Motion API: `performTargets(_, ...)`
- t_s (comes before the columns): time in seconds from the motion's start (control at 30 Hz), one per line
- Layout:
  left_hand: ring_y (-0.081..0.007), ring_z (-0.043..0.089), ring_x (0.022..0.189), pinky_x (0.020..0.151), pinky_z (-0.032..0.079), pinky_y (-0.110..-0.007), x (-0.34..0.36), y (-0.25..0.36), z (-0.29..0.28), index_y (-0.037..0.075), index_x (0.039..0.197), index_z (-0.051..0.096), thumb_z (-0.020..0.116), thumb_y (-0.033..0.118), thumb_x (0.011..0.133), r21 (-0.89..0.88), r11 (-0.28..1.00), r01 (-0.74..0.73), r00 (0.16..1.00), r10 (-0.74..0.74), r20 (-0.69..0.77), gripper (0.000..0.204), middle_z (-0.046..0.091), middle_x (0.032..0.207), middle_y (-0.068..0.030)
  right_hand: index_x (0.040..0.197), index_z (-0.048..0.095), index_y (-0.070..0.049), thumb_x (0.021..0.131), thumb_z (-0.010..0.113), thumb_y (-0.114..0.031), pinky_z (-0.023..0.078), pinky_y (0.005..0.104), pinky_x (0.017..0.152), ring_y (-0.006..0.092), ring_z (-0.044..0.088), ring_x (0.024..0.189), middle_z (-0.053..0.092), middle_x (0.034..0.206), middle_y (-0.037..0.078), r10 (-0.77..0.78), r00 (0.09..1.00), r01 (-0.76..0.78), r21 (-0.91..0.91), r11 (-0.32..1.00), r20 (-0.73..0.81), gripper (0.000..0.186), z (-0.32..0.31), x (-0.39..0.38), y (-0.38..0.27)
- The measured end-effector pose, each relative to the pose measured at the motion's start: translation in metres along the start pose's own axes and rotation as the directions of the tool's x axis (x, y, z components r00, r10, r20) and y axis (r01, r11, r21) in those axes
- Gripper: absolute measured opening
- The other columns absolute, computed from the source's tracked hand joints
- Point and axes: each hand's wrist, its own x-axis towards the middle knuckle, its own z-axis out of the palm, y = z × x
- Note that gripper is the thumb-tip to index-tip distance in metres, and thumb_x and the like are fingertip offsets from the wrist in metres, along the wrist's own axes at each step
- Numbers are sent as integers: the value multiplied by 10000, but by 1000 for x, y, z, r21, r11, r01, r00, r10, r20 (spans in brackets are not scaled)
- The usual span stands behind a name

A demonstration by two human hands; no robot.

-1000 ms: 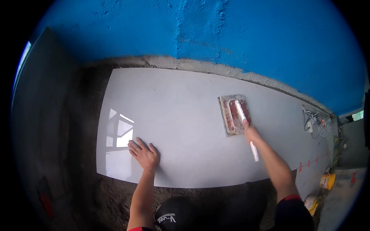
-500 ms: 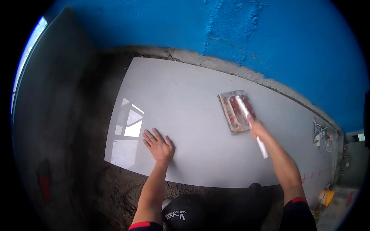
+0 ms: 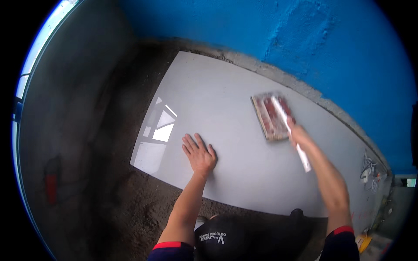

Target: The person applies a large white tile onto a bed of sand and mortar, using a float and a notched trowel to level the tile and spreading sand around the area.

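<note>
Pressing a large grey tile (image 3: pixel 244 130) flat with one hand while the other works a tool on it.

In the head view, the left hand (image 3: pixel 199 153) lies palm down on the tile near its lower left part, fingers spread apart and gripping nothing. The right hand (image 3: pixel 297 135) is clamped on the white handle of a reddish rectangular float (image 3: pixel 272 116) (somewhat blurred), which rests on the tile's upper middle, up and to the right of the left hand. The tile lies on dark rough mortar (image 3: pixel 130 191), its far edge close to the foot of a blue wall (image 3: pixel 305 39). A glossy window reflection (image 3: pixel 160 130) shows on the tile just left of the left hand.
</note>
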Motion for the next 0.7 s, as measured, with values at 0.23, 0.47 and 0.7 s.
performTargets(0.23, -532, 186, 1426, 1159, 164, -590, 10, -8, -4, -93, 1463, 304, 478, 326, 922, -10, 999, -39, 997, 38, -65, 706, 198, 1513, -400, 728, 519, -26, 996, 421, -572, 419, 374, 544, 183, 475, 578, 454, 597, 30, -701, 661, 729, 4, 685, -267, 617, 12, -57, -43)
performTargets(0.47, -519, 145, 1445, 1172, 137, -581, 18, -11, -1, -86, 1474, 279, 482, 350, 934, -80, 996, -42, 997, 37, -61, 723, 166, 1528, -394, 1054, 645, 120, 960, 350, -675, 490, 476, 890, 451, 631, 1028, 657, 1031, 320, -274, 956, 217, -378, 900, -103, 854, 92, 33, -9)
performTargets(0.7, -424, 110, 1487, 1194, 88, -539, -8, -108, -25, -42, 1499, 271, 461, 403, 951, -143, 987, -76, 995, 84, 57, 731, 153, 1583, -288, 958, 575, 79, 941, 283, -737, 443, 437, 750, 370, 551, 824, 576, 884, 256, -283, 959, 274, -334, 902, 23, 866, 89, 32, 70)
